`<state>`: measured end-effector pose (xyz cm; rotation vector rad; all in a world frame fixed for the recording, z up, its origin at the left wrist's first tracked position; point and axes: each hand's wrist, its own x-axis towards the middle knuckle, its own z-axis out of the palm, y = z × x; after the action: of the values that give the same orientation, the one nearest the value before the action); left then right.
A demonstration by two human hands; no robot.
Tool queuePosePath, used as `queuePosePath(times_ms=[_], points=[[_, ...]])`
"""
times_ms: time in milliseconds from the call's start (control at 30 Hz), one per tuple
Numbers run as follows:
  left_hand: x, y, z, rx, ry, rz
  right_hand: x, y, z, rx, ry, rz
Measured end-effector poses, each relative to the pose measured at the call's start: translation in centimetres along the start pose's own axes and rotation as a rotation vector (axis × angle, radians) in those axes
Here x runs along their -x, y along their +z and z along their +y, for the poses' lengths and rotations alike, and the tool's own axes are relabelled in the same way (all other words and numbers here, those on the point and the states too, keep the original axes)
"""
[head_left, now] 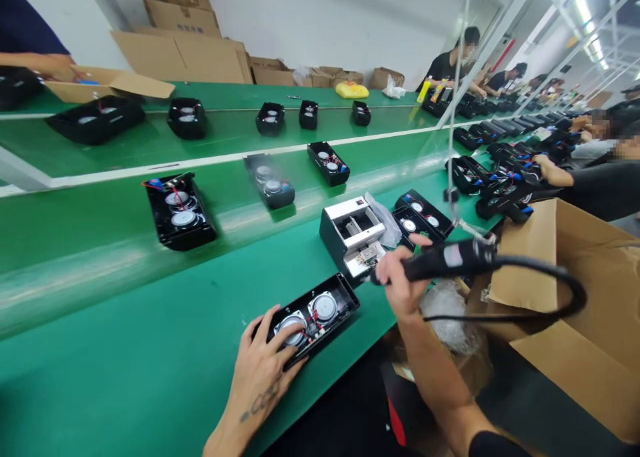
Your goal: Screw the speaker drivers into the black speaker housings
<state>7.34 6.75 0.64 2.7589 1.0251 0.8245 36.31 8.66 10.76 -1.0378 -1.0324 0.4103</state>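
Note:
My left hand (pixel 267 353) is wrapped over the near-left end of an open black speaker case (pixel 343 303), with fingers reaching onto one of its two round speakers. Red wires run between the speakers. In my right hand (pixel 400 283) is a black electric screwdriver (pixel 440 259), held nearly level, its bit pointing left. That bit is close to the front of a black and white screw feeder (pixel 356 227); whether they touch I cannot tell. Another open case (pixel 425 215) with round speakers lies behind the feeder, partly covered by a clear plastic bag (pixel 385 220).
More speaker cases (pixel 181 211) sit on the green conveyor (pixel 225 207). An open cardboard box (pixel 575 277) stands at the right, beneath the screwdriver's cable (pixel 560 270). A cord (pixel 454 143) hangs above the bench. Co-workers (pixel 450 63) are at work along the line.

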Motion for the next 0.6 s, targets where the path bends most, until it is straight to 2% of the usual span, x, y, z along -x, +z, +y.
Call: queuePosePath(times_ms=[33, 100, 167, 267, 333, 433, 500, 600], points=[[-0.1, 0.0, -0.1, -0.010, 0.002, 0.000, -1.7, -0.3, 0.5, 0.007, -0.039, 0.085], [-0.1, -0.1, -0.1, -0.030, 0.002, 0.002, -4.2, -0.5, 1.8, 0.036, -0.056, 0.146], [0.0, -0.1, -0.2, -0.046, 0.014, -0.003, -5.4, -0.3, 3.0, 0.067, -0.014, 0.122], [0.1, -0.1, -0.2, -0.049, 0.011, -0.023, -5.5, -0.2, 4.1, 0.101, 0.062, 0.061], [0.1, -0.2, -0.1, -0.040, -0.002, -0.038, -4.9, -0.5, 3.8, 0.113, 0.125, -0.038], [0.0, -0.3, 0.1, -0.021, -0.021, -0.048, -3.1, -0.9, 2.1, 0.015, 0.240, -0.205], [0.0, -0.3, 0.4, -0.002, -0.047, -0.046, -1.0, -0.8, 0.3, -0.132, 0.266, -0.233], [-0.1, -0.3, 0.9, 0.019, -0.093, -0.052, 2.9, 0.3, -1.9, -0.356, 0.209, -0.232]])
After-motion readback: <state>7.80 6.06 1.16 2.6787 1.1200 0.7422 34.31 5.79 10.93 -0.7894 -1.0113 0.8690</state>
